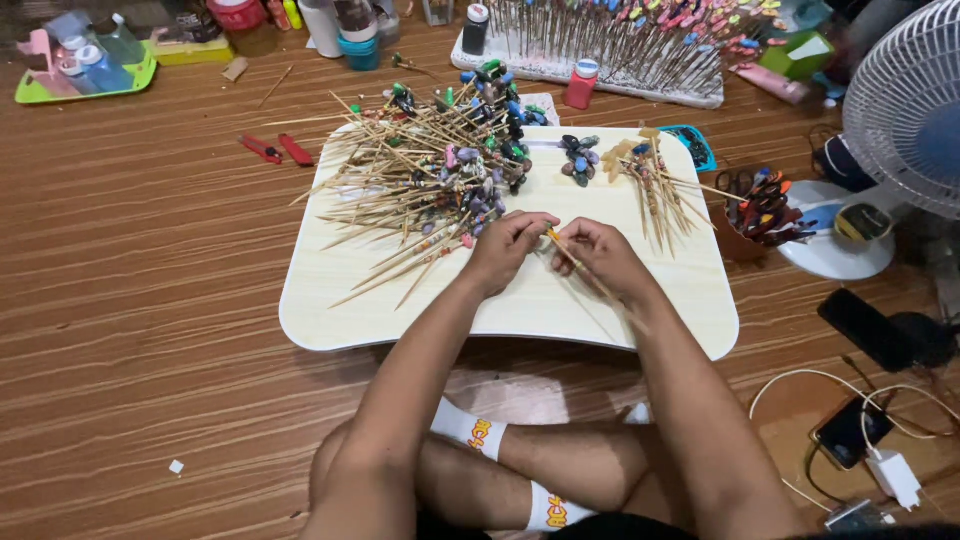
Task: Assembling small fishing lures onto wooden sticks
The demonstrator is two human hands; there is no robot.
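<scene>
Leftmost, at the far corner of the wooden floor (pixel 130 300), a green tray (pixel 40 95) carries small bottles. Two red clips (pixel 277 149) lie on the floor nearer the low cream lap table (pixel 330 290), which stands directly in front of the seated person.

On the left half of this table rests a large pile of bamboo skewers (pixel 420 185), many tipped with small coloured pieces; the sticks fan out toward the left edge and the near side. Just beside the pile's near end is the left hand (pixel 505 250), fingers curled and closed around the tip end of a single bamboo skewer (pixel 590 278). The right hand (pixel 600 258) is touching the same skewer from the other side, fingers pinched narrowly on its shaft. The skewer runs diagonally from between the two hands toward the near right edge of the table, passing under the right wrist.

Beyond the hands, a small cluster of dark painted pieces (pixel 578 160) lies on the table top, with a smaller bundle of skewers (pixel 655 185) to its right. At the far side of the floor, a white foam block (pixel 600 60) holds many upright sticks. Right of the table stand a cup of tools (pixel 760 215), a white fan (pixel 900 110), a dark phone (pixel 865 325) and a charger with white cable (pixel 890 470).
</scene>
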